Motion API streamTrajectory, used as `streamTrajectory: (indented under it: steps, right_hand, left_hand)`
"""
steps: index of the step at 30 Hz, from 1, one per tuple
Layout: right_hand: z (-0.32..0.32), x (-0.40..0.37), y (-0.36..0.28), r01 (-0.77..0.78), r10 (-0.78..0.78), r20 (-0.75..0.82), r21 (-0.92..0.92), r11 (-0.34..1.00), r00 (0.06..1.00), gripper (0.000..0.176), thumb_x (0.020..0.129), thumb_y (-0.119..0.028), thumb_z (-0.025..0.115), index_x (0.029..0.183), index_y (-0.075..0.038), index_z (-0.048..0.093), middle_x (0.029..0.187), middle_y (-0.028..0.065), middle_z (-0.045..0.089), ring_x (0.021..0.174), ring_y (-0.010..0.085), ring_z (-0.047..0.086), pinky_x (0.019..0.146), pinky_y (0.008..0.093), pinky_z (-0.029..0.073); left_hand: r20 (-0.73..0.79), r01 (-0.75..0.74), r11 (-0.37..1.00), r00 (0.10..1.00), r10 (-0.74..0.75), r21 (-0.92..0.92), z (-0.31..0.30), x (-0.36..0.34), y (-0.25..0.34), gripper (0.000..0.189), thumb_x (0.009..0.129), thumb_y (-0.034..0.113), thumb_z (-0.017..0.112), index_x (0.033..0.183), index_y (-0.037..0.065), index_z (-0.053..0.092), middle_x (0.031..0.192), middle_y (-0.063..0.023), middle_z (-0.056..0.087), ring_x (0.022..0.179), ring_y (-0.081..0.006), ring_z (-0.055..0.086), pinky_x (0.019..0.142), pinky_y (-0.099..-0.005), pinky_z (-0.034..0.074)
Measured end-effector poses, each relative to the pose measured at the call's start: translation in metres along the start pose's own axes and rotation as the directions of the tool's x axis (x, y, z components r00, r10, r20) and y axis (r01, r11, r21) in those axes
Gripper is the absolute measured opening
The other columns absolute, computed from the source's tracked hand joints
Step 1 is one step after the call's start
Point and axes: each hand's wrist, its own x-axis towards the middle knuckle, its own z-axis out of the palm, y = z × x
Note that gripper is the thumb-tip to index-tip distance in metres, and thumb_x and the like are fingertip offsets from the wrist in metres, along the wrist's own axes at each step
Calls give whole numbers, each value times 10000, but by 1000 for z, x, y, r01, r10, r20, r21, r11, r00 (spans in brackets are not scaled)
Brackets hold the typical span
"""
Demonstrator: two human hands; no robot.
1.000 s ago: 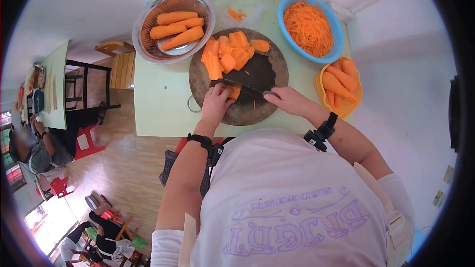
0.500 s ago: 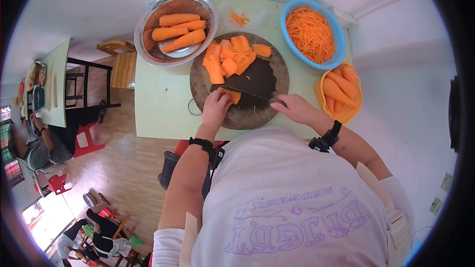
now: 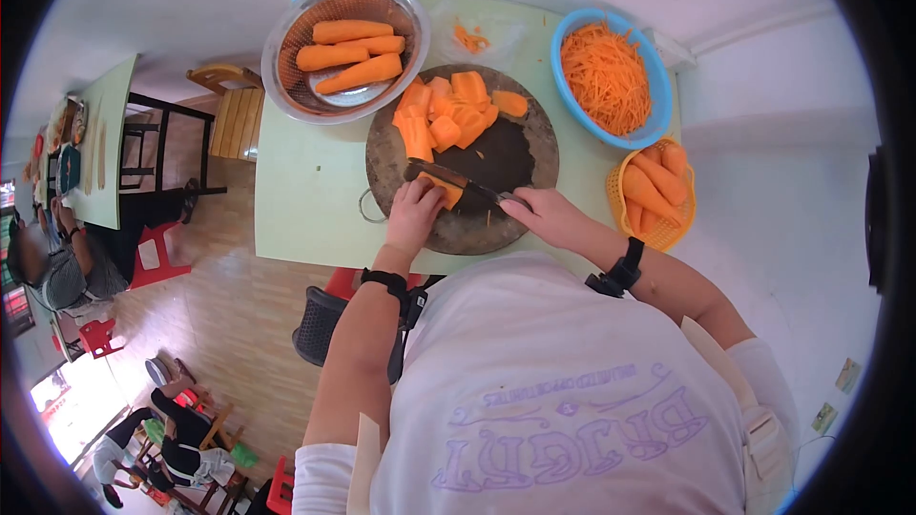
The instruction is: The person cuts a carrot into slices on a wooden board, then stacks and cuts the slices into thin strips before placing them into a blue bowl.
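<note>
A round, dark-stained cutting board (image 3: 391,200) lies on the table in front of me. My left hand (image 3: 416,210) presses its curled fingers on a piece of carrot (image 3: 447,193) near the board's lower left. In my right hand (image 3: 542,215) is the handle of a knife (image 3: 460,179). The dark blade slants across the board, tip to the left, over the far edge of that carrot piece and close to my left fingertips. Behind the blade, a heap of cut carrot chunks (image 3: 444,119) rests on the board.
A metal bowl (image 3: 277,91) at the back left holds a perforated strainer and several peeled carrots. Shredded carrot fills a blue basin (image 3: 658,100) at the back right. Below it stands a yellow basket (image 3: 668,236) of carrots. Carrot scraps lie on a plastic bag (image 3: 501,33). Other people sit far left.
The knife blade has tilted to show its broad side, and my right hand has shifted slightly left. My left hand still presses the carrot piece. The whole view has moved a little.
</note>
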Motion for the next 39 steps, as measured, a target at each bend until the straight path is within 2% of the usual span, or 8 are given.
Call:
streamTrajectory:
  steps: [10, 12, 14, 19, 28, 31, 33, 39]
  right_hand:
    - [20, 18, 7, 0, 0, -24, 1, 1000, 1000, 481, 974, -447, 508, 872, 5, 634, 779, 209, 642, 769, 381, 628, 698, 432, 489]
    - [20, 16, 5, 1, -1, -29, 9, 1000, 1000, 479, 973, -448, 511, 870, 3, 635, 777, 205, 645, 767, 378, 631, 697, 430, 492]
    - [20, 15, -3, 10, -9, -32, 43, 999, 999, 448, 985, -406, 513, 934, 24, 627, 727, 213, 601, 713, 377, 599, 667, 424, 471]
    - [26, 18, -6, 4, -4, -54, 5, 1000, 999, 440, 984, -403, 517, 931, 20, 627, 738, 218, 605, 716, 377, 600, 667, 423, 471]
    - [21, 19, -4, 2, 2, -51, 79, 997, 999, 485, 975, -441, 508, 883, 18, 634, 764, 218, 629, 745, 395, 611, 684, 437, 479]
    - [7, 15, -8, -15, 20, -49, 108, 994, 999, 480, 978, -432, 508, 887, 22, 635, 769, 217, 630, 743, 379, 613, 686, 429, 476]
    - [-2, 11, -5, -40, 49, -62, 136, 990, 997, 480, 980, -431, 508, 888, 23, 634, 771, 215, 629, 741, 368, 613, 685, 426, 473]
    - [-10, -16, 18, -85, 132, -189, 235, 968, 973, 469, 985, -423, 507, 902, 25, 618, 742, 196, 597, 692, 326, 571, 666, 419, 452]
  left_hand:
    - [31, 46, 999, 998, -46, -2, 3, 6, 1, 158, 773, 93, 714, 923, 110, 668, 947, -65, 598, 883, -292, 604, 758, -393, 514]
    - [-19, 51, 999, 998, -51, 0, 5, 8, 0, 132, 790, 92, 707, 916, 102, 668, 925, -65, 608, 869, -289, 611, 758, -389, 518]
    - [-23, 76, 997, 997, -76, -4, 5, 8, 1, 118, 797, 95, 706, 908, 97, 666, 923, -66, 612, 868, -290, 614, 760, -387, 520]
    - [-43, 105, 994, 993, -106, -35, 6, 10, 2, 89, 816, 97, 699, 896, 87, 661, 935, -70, 620, 881, -293, 621, 768, -385, 521]
    - [63, 121, 991, 991, -118, -53, -8, 8, -2, 156, 812, 114, 707, 953, 74, 653, 998, -74, 616, 933, -300, 615, 800, -389, 522]
    - [175, -36, 999, 984, 43, -40, -27, 14, -6, 208, 807, 109, 703, 1000, 77, 633, 1059, -65, 600, 961, -296, 603, 824, -381, 520]
    - [337, -195, 981, 925, 178, 18, -30, 22, -13, 241, 824, 107, 652, 1061, 96, 607, 1073, -62, 562, 979, -267, 577, 846, -364, 508]
    - [453, -385, 923, 823, 341, 4, -32, 38, -32, 265, 798, 72, 591, 1058, 119, 610, 1056, -58, 555, 962, -249, 579, 851, -354, 510]
